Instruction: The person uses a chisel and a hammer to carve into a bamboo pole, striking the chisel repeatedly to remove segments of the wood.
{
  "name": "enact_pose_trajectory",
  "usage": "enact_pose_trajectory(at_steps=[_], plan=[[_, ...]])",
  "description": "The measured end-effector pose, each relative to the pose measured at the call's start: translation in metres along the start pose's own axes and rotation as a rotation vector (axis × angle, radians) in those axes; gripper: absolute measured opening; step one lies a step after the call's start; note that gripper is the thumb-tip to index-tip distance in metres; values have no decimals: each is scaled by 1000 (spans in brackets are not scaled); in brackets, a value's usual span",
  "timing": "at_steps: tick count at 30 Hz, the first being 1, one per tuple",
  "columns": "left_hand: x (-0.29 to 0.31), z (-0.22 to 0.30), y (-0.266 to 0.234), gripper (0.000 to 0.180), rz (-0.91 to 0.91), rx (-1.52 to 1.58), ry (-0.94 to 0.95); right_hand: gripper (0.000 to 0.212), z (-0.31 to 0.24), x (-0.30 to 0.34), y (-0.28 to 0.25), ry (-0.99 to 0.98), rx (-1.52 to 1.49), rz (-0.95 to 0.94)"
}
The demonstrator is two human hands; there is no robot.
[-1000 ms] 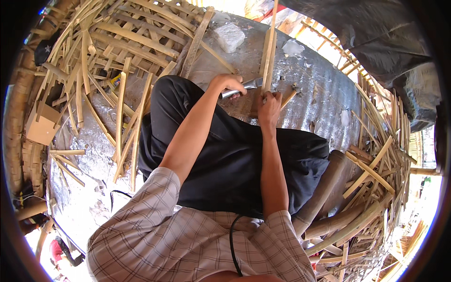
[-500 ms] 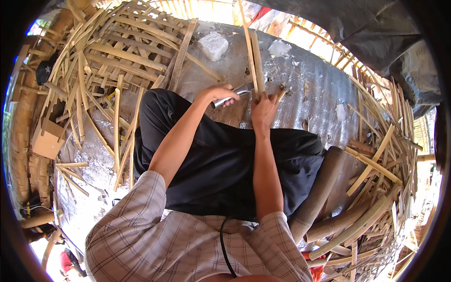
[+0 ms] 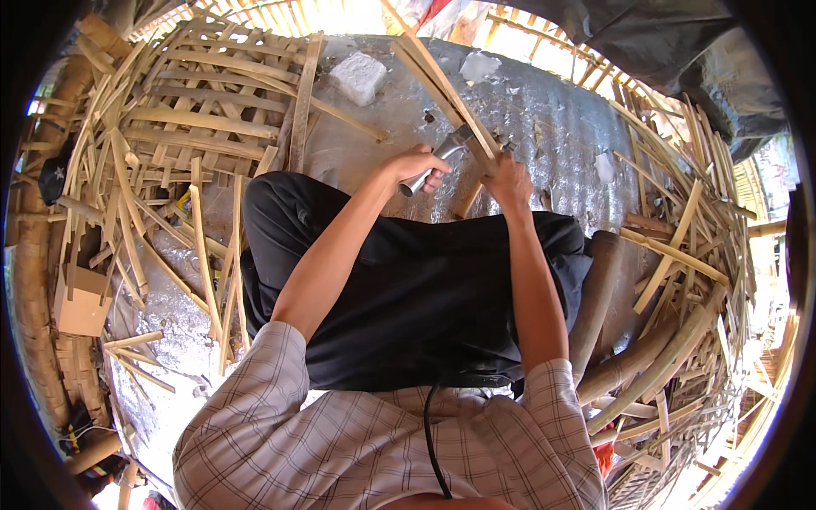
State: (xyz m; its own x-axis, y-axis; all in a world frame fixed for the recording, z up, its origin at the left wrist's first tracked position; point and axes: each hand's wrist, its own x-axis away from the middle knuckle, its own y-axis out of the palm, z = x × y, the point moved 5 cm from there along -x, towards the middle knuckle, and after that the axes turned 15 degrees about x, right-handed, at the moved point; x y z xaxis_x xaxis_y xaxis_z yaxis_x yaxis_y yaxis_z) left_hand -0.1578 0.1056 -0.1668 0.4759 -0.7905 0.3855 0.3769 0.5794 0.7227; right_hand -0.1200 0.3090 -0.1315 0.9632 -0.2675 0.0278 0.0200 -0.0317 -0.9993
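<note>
My left hand [image 3: 421, 169] is closed around the round handle of a grey metal tool [image 3: 449, 148]. The tool's far end meets the bamboo strips, and its exact kind is unclear. In my right hand [image 3: 510, 180] are the lower ends of two long bamboo strips [image 3: 450, 92], held together and slanting up to the left. The strips lie close together, with a narrow gap showing along part of their length. Just below my right hand, a short bamboo piece [image 3: 467, 201] rests on the grey sheet [image 3: 561, 127].
A white stone block [image 3: 359, 78] sits on the sheet. A woven bamboo panel [image 3: 212, 93] and loose strips [image 3: 204, 246] are at the left. Thick bamboo poles [image 3: 629, 365] and heaped strips [image 3: 688, 255] border my right side. A cardboard box [image 3: 81, 302] stands far left.
My right hand has moved right with the strips' lower ends. The strips have swung from nearly upright to a leftward slant. The tool stays against them, and the view has shifted slightly.
</note>
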Motion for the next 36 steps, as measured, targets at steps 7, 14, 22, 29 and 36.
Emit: enact_pose_trajectory(at_steps=[7, 14, 22, 29, 36], plan=[[74, 26, 76, 13, -134, 130, 153, 51, 99, -34, -42, -31, 194, 162], [153, 42, 21, 13, -10, 164, 356, 47, 213, -14, -40, 10, 156, 254], [104, 24, 8, 18, 162, 132, 485, 45, 111, -39, -31, -132, -615, -190], [110, 18, 7, 17, 374, -157, 662, 46, -25, -48, 13, -226, -1154, -672], [109, 11, -5, 16, 432, 0, 629, 76, -50, -25, 50, -266, -836, -755]])
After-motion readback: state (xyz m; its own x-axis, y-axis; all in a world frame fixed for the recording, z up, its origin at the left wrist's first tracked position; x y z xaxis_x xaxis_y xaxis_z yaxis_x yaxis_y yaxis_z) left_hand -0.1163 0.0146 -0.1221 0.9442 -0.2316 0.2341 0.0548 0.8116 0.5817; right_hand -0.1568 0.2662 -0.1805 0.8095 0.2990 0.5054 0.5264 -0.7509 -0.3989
